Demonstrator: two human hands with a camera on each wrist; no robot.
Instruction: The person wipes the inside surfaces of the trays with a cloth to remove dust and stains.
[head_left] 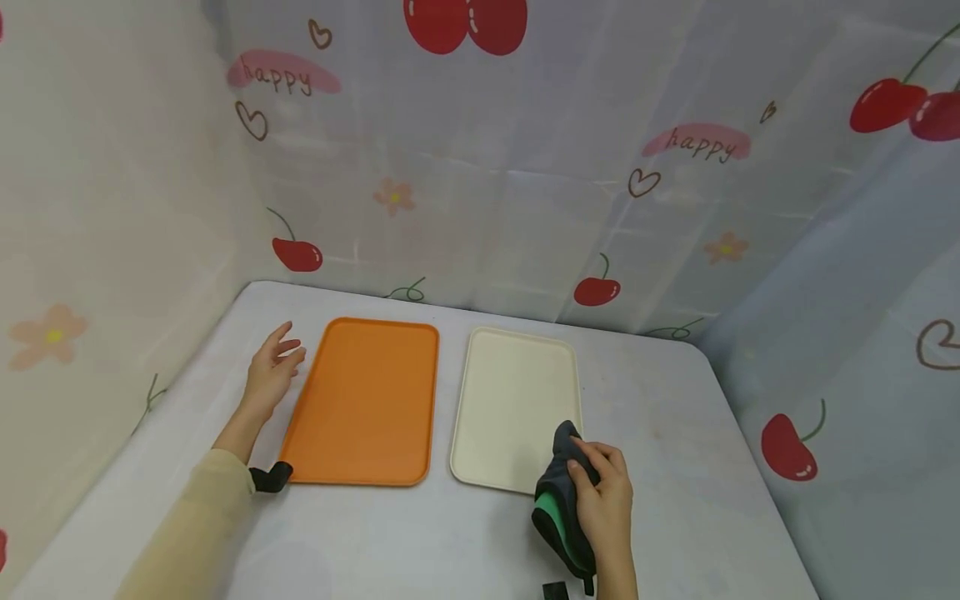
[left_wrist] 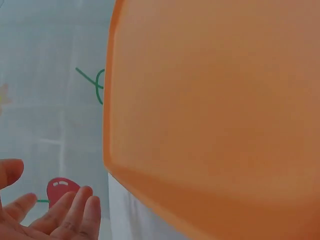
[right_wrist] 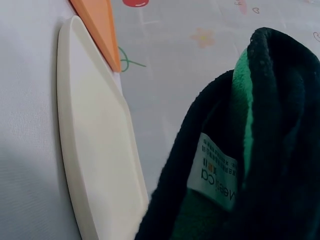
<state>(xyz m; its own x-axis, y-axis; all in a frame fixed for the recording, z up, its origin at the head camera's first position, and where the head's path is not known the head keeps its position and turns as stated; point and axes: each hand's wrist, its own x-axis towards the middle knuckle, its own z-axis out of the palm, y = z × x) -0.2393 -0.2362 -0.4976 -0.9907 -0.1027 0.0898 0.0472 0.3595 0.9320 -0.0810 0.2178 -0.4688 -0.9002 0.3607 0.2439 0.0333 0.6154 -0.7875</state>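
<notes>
We see the right hand (head_left: 606, 498) gripping a dark grey and green cloth (head_left: 555, 483), pinched between thumb and fingers. The cloth is at the near right corner of the cream tray (head_left: 517, 400), overlapping it in the head view; we cannot tell whether the two touch. Its long axis runs roughly away from us, much like the tray's own. As we judge it, any move of the cloth turns on this: the cream tray lies to the left of the right hand and further off, and that hand is much the nearer one. Our left hand (head_left: 272, 375) holds nothing, its fingers loosely spread, just left of the orange tray (head_left: 367, 400), which sits between it and the cream tray on the white desk (head_left: 405, 542).
</notes>
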